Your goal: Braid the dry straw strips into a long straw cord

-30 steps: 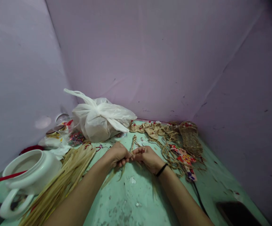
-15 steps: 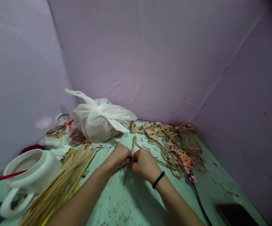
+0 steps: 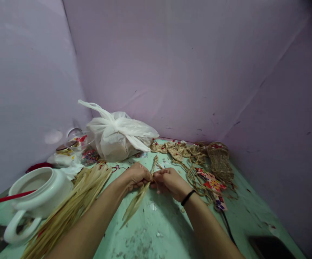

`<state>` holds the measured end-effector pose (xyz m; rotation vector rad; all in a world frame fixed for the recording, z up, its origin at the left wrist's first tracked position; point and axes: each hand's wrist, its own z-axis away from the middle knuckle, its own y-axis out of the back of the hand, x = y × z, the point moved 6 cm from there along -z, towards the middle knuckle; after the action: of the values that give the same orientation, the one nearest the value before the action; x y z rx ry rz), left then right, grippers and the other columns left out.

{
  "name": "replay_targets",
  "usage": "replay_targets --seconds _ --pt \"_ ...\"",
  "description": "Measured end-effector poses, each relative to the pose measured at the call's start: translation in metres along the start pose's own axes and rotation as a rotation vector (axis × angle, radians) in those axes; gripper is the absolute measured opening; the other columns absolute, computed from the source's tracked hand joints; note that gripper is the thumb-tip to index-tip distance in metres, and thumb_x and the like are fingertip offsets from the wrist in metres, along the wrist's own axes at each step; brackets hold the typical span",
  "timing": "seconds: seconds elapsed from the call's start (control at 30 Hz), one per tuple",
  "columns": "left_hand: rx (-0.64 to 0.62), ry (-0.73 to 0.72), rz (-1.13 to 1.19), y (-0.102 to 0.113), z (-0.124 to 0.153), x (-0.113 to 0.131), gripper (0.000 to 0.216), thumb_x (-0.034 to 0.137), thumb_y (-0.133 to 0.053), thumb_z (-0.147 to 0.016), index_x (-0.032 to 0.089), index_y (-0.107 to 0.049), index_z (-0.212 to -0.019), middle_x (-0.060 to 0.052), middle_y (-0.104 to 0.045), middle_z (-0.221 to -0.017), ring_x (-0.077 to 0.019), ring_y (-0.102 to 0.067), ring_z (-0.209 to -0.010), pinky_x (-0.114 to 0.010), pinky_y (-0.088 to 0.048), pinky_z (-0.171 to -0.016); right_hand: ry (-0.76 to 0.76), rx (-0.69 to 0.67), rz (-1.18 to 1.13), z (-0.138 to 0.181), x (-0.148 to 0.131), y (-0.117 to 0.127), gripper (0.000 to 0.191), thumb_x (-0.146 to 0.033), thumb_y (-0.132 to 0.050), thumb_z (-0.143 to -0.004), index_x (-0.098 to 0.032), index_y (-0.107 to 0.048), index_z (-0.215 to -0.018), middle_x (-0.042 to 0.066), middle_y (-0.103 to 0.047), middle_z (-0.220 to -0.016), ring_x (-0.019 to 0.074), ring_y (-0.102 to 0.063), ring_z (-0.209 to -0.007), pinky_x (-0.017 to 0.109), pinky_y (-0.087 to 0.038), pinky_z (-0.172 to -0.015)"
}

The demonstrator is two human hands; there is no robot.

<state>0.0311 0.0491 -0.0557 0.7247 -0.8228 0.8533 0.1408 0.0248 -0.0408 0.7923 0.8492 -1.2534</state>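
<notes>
My left hand (image 3: pixel 139 176) is closed around a thin twisted cord of dry plant fibre (image 3: pixel 154 163), whose finished end points away from me. Beside it, my right hand (image 3: pixel 169 181) pinches the same cord, fingertips almost touching the left ones. Below the left hand a flat, pale dry leaf strip (image 3: pixel 135 205) hangs out towards me. A spread bundle of similar dry leaf strips (image 3: pixel 72 208) lies left of my left forearm. The exact join between fingers and fibre is partly hidden.
A knotted white plastic bag (image 3: pixel 120 136) stands by the back wall. To the left is a white ceramic pot (image 3: pixel 44 194) with a red stick. Woven fibre pieces (image 3: pixel 176 149), a cord roll (image 3: pixel 219 162) and patterned fabric (image 3: pixel 211 181) lie right. A dark flat object (image 3: pixel 269 246) sits front right.
The pale leaf strip now fans out below my left hand. My right hand has turned slightly and its fingers have loosened into a pinch. The camera view has shifted a little.
</notes>
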Motion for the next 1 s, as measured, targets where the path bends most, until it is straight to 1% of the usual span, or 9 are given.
replay_targets --seconds 0.07,0.17,0.33,0.47,0.63,0.77,0.87,0.9,1.0 --pt "-0.002 -0.012 -0.035 -0.002 0.001 0.002 0.006 0.019 -0.049 -0.051 0.015 -0.048 -0.048 0.006 -0.035 -0.035 -0.0041 -0.023 -0.027 -0.019 -0.011 -0.031 -0.001 -0.051 -0.054 -0.001 0.003 -0.011 0.013 -0.013 -0.049 -0.063 -0.014 -0.048 -0.05 -0.001 -0.051 -0.042 0.0078 -0.048 -0.039 0.018 -0.041 -0.039" --pt "0.006 -0.045 -0.124 -0.002 0.005 0.006 0.006 0.015 -0.047 -0.051 0.014 -0.048 -0.046 0.006 -0.035 -0.034 -0.0043 -0.023 -0.028 -0.02 -0.013 -0.033 0.029 0.037 -0.037 -0.005 0.008 -0.009 0.015 -0.011 -0.051 -0.061 -0.014 -0.047 -0.046 -0.004 -0.046 -0.037 0.0039 -0.036 -0.031 0.016 -0.035 -0.032" --pt "0.133 -0.059 -0.463 0.006 0.017 0.016 0.011 0.014 -0.05 -0.054 0.012 -0.053 -0.044 0.001 -0.042 -0.035 -0.0072 -0.034 -0.035 -0.021 -0.024 -0.04 0.057 0.038 0.026 -0.012 0.014 -0.004 0.014 -0.011 -0.052 -0.055 -0.014 -0.047 -0.043 -0.006 -0.043 -0.034 0.0022 -0.03 -0.027 0.015 -0.023 -0.028" --pt "0.282 -0.084 -0.758 -0.001 0.037 0.031 0.014 0.024 -0.055 -0.057 0.012 -0.061 -0.057 -0.007 -0.056 -0.051 -0.0169 -0.051 -0.053 -0.023 -0.032 -0.047 0.074 -0.001 -0.064 -0.015 0.017 -0.005 0.007 -0.012 -0.05 -0.055 -0.013 -0.049 -0.047 -0.006 -0.043 -0.034 0.0017 -0.028 -0.027 0.015 -0.019 -0.028" --pt "0.371 -0.162 -0.873 -0.026 0.054 0.041 0.02 0.019 -0.053 -0.061 0.014 -0.064 -0.076 -0.012 -0.063 -0.074 -0.0209 -0.058 -0.073 -0.024 -0.037 -0.059 0.047 -0.004 -0.131 -0.019 0.021 -0.004 0.007 -0.008 -0.044 -0.049 -0.013 -0.049 -0.047 -0.006 -0.04 -0.031 0.0027 -0.029 -0.027 0.015 -0.019 -0.029" --pt "0.303 -0.134 -0.815 -0.014 0.045 0.039 0.015 0.023 -0.053 -0.061 0.013 -0.063 -0.063 -0.009 -0.06 -0.06 -0.0181 -0.056 -0.061 -0.023 -0.035 -0.052 0.061 -0.074 -0.118 -0.019 0.019 -0.003 0.007 -0.008 -0.047 -0.047 -0.012 -0.052 -0.049 -0.005 -0.045 -0.034 0.0023 -0.029 -0.029 0.015 -0.019 -0.029" --pt "0.416 -0.111 -0.552 0.012 0.036 0.038 0.017 0.021 -0.047 -0.064 0.012 -0.06 -0.057 -0.005 -0.055 -0.049 -0.0123 -0.049 -0.044 -0.022 -0.031 -0.045 0.069 -0.147 -0.154 -0.018 0.017 -0.003 0.003 -0.012 -0.054 -0.048 -0.011 -0.054 -0.051 -0.003 -0.052 -0.043 0.0015 -0.031 -0.032 0.015 -0.018 -0.03" --pt "0.397 -0.077 -0.419 0.014 0.032 0.034 0.016 0.018 -0.046 -0.064 0.012 -0.059 -0.058 -0.003 -0.053 -0.046 -0.0104 -0.046 -0.039 -0.021 -0.029 -0.042 0.072 -0.168 -0.162 -0.017 0.017 -0.003 0.005 -0.014 -0.056 -0.049 -0.011 -0.055 -0.052 -0.002 -0.053 -0.044 0.0013 -0.031 -0.032 0.015 -0.017 -0.03" --pt "0.148 0.061 -0.126 -0.002 0.019 0.016 0.015 0.015 -0.045 -0.063 0.012 -0.055 -0.053 0.001 -0.047 -0.04 -0.0066 -0.034 -0.03 -0.02 -0.024 -0.036 0.082 -0.195 -0.142 -0.017 0.016 -0.002 0.01 -0.017 -0.061 -0.049 -0.011 -0.055 -0.054 -0.003 -0.051 -0.042 0.0013 -0.03 -0.032 0.015 -0.017 -0.031"
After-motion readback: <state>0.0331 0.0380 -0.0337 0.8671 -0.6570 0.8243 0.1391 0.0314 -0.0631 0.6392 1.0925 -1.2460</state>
